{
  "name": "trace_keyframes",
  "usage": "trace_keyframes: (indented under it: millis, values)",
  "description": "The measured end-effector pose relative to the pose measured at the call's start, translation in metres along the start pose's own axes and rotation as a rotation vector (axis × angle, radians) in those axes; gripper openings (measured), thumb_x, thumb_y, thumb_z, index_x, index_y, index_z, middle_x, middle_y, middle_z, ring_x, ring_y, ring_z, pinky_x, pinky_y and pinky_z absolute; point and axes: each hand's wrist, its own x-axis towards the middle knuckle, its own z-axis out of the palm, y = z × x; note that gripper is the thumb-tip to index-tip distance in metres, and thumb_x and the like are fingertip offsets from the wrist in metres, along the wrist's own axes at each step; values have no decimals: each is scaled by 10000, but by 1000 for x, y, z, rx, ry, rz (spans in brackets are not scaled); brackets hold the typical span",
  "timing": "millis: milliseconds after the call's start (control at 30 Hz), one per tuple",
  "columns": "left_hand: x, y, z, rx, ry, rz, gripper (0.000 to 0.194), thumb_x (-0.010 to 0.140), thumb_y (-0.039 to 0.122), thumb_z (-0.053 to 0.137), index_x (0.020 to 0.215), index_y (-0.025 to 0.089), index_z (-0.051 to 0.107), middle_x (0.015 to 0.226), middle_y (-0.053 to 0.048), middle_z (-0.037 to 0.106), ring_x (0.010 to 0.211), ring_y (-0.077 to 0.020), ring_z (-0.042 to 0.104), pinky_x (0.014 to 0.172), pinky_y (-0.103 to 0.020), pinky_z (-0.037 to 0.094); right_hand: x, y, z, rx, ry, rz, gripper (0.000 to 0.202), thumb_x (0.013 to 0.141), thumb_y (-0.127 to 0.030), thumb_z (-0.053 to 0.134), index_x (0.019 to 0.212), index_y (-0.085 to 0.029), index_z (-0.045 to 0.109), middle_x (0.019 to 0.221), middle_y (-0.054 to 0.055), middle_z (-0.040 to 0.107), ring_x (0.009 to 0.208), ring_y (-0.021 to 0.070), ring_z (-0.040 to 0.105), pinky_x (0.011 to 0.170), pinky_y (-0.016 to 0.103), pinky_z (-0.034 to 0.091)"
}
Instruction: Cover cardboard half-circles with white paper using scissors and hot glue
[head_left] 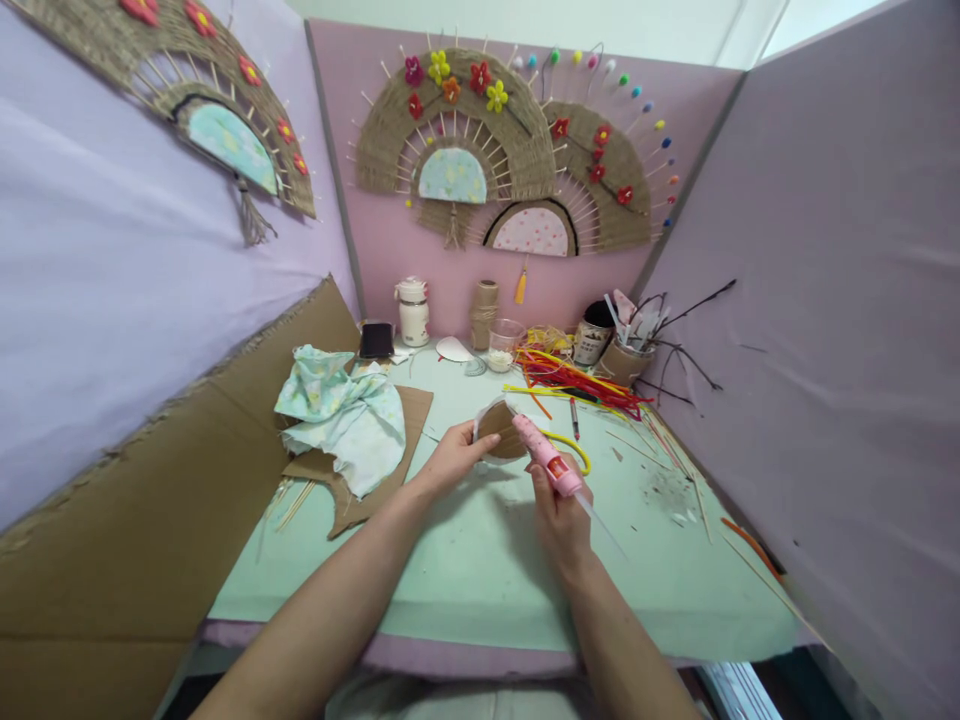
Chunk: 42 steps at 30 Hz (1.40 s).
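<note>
A small piece of brown cardboard (501, 430) with pale fabric along its edge is held up over the table by my left hand (463, 455), thumb on the near face. My right hand (561, 510) grips a pink hot glue gun (541, 450), a clear glue stick poking out of its back end. The gun's tip is close to the cardboard's right edge; I cannot tell whether they touch. Just behind the gun lies a curved yellow pipe cleaner (587, 462). Left of my hands, crumpled mint floral fabric (352, 415) rests on a cut cardboard sheet (415, 410).
Red and yellow pipe cleaners (581, 380) are heaped at the back right, near a pot of twigs (626, 360). A white bottle (412, 312), twine roll (486, 315) and clear cup (504, 345) line the back. Large cardboard (187, 440) leans left. Decorated fans (457, 120) hang above.
</note>
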Motion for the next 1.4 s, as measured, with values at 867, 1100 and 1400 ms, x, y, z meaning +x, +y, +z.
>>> trace_keyframes:
  millis: [867,1100,1400]
  values:
    - [-4,8,3,20,10,-5,453,715,456,753,1031,133,723,1027,-111,744,968,-282,667,849,-374,500,1,-2,-1,-1,-7,39,220,933,-378,477,816,-208,552,741,38,598,747,211,578,667,337,458]
    - [-5,9,3,9,35,-21,446,705,461,761,1007,135,728,992,-113,749,948,-292,672,826,-375,506,2,-1,-1,-14,-10,26,207,932,-376,476,842,-208,560,746,39,602,761,221,596,676,347,466]
    - [-3,8,1,23,56,5,458,712,462,752,1031,135,717,1021,-107,748,993,-303,665,841,-382,503,1,-1,-2,-20,-21,46,215,930,-379,477,825,-209,557,728,31,596,732,211,590,666,339,465]
